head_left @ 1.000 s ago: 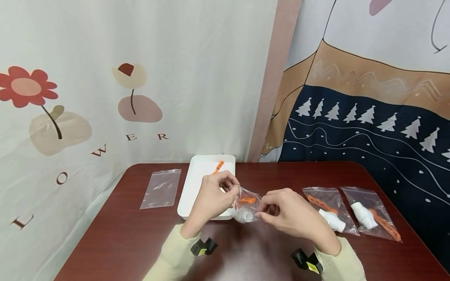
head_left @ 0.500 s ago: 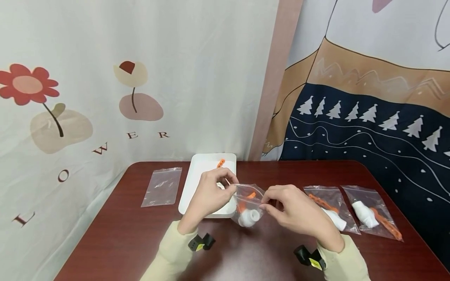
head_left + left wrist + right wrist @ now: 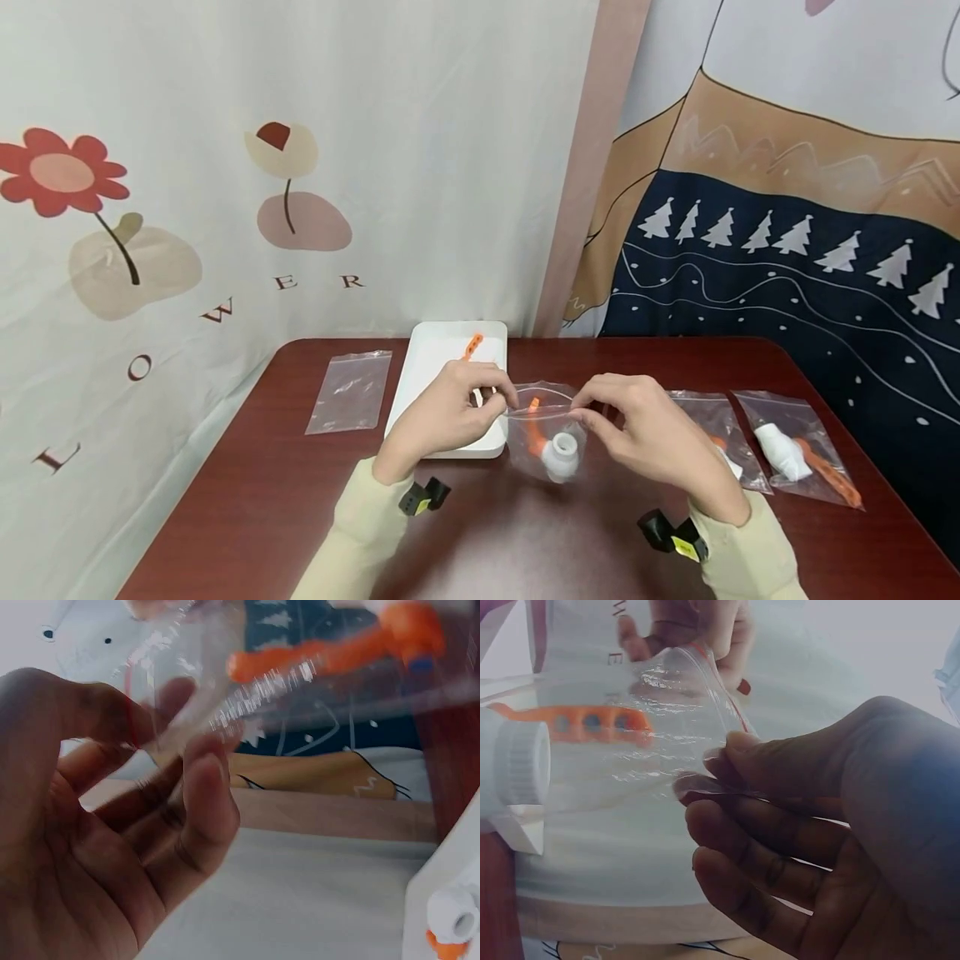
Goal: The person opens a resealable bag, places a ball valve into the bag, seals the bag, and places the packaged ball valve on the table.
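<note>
A clear zip bag [image 3: 517, 450] hangs upright between the two hands, its mouth spread apart at the top. Inside it are an orange strip with holes [image 3: 592, 722] and a white plastic pipe fitting [image 3: 561, 457]. My left hand [image 3: 457, 407] pinches the bag's left top corner between thumb and fingers. At the opposite corner, my right hand [image 3: 648, 429] pinches the rim the same way; the right wrist view shows its thumb and forefinger on the red zip line. The bag hangs over the table just right of the white tray [image 3: 420, 375].
The tray holds another orange strip [image 3: 472, 346] and a white fitting [image 3: 454, 915]. A flat zip bag [image 3: 348, 392] lies left of the tray. On the right lie two filled bags, one partly behind my right hand, the other a bag with a white fitting [image 3: 782, 452] and orange strip.
Both hands have drawn the bag's mouth wider, the right hand moving slightly right. The bag now hangs straighter, with the fitting lower right and the orange strip upright.
</note>
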A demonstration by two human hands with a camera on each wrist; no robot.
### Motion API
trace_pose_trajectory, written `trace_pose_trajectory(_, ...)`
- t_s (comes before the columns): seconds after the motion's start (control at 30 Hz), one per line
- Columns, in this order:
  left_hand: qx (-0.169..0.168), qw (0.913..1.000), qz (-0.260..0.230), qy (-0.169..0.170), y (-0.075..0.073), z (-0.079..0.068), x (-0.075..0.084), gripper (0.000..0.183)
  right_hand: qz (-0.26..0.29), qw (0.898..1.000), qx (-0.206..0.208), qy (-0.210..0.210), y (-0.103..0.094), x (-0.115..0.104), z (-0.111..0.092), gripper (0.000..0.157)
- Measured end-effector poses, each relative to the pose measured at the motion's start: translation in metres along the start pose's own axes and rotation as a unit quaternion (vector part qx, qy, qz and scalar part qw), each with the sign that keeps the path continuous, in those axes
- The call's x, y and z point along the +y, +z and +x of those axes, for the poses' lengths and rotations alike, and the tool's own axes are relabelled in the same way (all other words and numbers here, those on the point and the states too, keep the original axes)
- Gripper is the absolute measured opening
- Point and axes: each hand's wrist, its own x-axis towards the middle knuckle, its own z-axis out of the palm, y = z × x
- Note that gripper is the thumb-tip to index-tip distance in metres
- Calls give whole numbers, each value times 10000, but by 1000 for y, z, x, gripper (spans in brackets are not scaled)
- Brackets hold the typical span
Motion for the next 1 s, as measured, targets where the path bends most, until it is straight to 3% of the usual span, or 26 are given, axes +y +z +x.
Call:
trace_pose_trajectory(0.2, -185, 9996, -36, -221, 2, 2, -4, 30, 89, 9999, 120, 15, -3, 2, 0, 15)
trace_pose_trajectory(0.47, -222, 9987, -244, 401, 0, 3, -7, 17, 35, 9996, 290, -22, -8, 9, -2, 14)
trace_pose_trajectory(0.6, -64, 9971, -167, 745, 1, 4, -9, 13, 15, 9984, 510, -228, -11, 14, -2, 17)
trace_pose_trajectory(0.73, 147, 9943, -265, 1024, 3, 5, -10, 11, -14, 9974, 706, -154, -13, 17, -1, 19)
trace_pose_trajectory(1.0, 619, 9909, -651, 1003, 4, 6, -8, 7, 566, 9917, 1148, -125, -16, 16, -3, 26)
